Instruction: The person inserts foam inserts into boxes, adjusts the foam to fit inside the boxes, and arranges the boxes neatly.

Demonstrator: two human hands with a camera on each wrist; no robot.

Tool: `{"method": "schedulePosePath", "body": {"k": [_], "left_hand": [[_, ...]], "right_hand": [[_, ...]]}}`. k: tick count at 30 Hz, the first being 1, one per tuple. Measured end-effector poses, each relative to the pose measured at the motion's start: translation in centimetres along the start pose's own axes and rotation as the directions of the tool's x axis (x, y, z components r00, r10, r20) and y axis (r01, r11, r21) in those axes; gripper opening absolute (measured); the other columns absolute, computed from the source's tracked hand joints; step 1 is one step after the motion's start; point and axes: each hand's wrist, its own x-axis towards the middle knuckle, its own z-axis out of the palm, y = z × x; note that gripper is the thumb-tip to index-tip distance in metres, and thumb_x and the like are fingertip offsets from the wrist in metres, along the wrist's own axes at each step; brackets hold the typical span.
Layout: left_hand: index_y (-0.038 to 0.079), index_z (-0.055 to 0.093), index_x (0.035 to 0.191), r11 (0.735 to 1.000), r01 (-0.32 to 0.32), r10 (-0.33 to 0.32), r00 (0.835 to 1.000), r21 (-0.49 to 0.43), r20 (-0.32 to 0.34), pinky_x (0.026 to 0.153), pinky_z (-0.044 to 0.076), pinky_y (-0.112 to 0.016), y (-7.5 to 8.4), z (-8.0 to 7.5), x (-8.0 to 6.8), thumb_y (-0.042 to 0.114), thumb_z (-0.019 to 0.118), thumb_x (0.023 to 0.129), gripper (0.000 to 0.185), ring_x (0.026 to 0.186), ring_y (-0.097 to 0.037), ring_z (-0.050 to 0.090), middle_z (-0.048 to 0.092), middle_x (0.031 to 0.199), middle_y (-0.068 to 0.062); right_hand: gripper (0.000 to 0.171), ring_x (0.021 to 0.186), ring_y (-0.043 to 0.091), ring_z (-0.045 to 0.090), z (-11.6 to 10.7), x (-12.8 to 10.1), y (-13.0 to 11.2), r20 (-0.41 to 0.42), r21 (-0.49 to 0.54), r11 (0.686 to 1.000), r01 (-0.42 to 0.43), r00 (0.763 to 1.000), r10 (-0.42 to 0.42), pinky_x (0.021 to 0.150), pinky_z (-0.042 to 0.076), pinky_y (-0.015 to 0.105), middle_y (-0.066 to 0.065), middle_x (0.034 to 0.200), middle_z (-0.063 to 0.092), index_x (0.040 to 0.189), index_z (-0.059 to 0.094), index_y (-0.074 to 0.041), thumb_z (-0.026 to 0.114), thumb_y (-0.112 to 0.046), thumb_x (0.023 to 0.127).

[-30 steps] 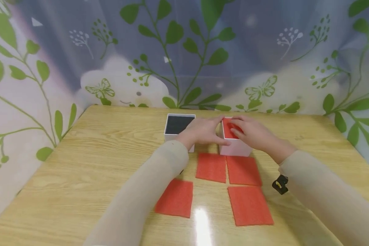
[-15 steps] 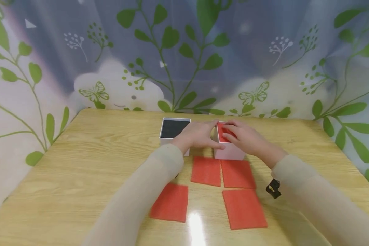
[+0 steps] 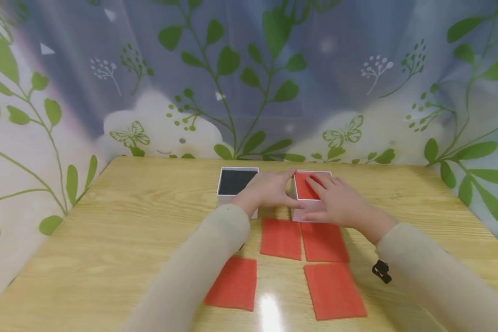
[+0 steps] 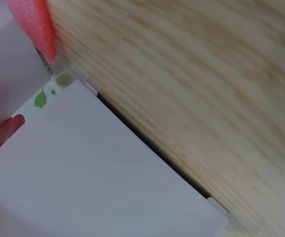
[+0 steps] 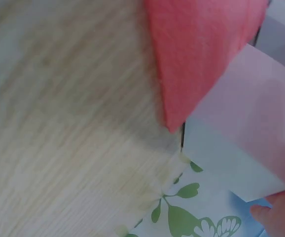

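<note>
Two small white square boxes stand side by side at twelve o'clock on the pale wood-grain table [image 3: 120,230]: the white box with a black lining [image 3: 236,184] toward eleven, and the white box holding a red foam sheet [image 3: 311,196] toward one. In the head view the left hand [image 3: 269,190] curls against the near left wall of the red-filled box, thumb on its front corner, apparently steadying it. The right hand [image 3: 336,203] lies over the box with flat fingers pressing the red sheet down inside, grasping nothing. Four more red foam sheets [image 3: 282,237] lie flat toward six o'clock, within easy reach.

The left wrist view shows a fingertip [image 4: 4,131] against a white box wall [image 4: 98,173], with a red foam corner [image 4: 34,24] at eleven o'clock.

The right wrist view shows a red sheet [image 5: 201,54] and white box wall [image 5: 251,133]; grip there I cannot tell.

Compared with a second ago, the right fingers lie flatter and nearer the box's front edge; the left hand is unchanged.
</note>
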Motion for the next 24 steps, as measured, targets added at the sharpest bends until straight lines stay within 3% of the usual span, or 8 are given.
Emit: {"method": "schedulePosePath", "body": {"k": [12,17,24], "left_hand": [[0.021,0.023,0.150,1.000,0.004,-0.004,1.000,0.004,0.005,0.094,0.040,-0.037,0.2,0.0,-0.1,0.077,0.053,0.071,0.100,0.118,-0.014,0.050,0.044,0.141,0.004],[0.023,0.021,0.150,1.000,-0.003,0.003,1.000,0.002,0.005,0.097,0.038,-0.036,0.2,-0.1,0.1,0.079,0.051,0.070,0.102,0.120,-0.013,0.048,0.042,0.142,0.005],[0.022,0.021,0.150,1.000,0.002,-0.002,1.000,0.006,0.001,0.095,0.039,-0.036,0.1,0.1,0.0,0.077,0.052,0.072,0.100,0.117,-0.013,0.050,0.045,0.140,0.004]], "right_hand": [[0.091,0.128,0.040,0.033,0.1,0.0,-0.8,-0.035,0.028,0.999,0.024,0.999,-0.023,0.102,0.024,0.058,0.022,0.142,0.034,0.140,0.037,0.004,0.066,-0.056,0.078],[0.082,0.129,0.038,0.035,-0.3,-0.2,-1.7,-0.033,0.064,0.996,0.057,0.998,-0.055,0.099,0.034,0.053,0.020,0.144,0.034,0.141,0.037,0.003,0.066,-0.048,0.082],[0.079,0.129,0.036,0.036,-0.2,-0.4,-2.8,-0.020,0.122,0.993,0.010,1.000,-0.008,0.094,0.039,0.050,0.019,0.145,0.034,0.141,0.036,0.003,0.066,-0.042,0.084]]}}
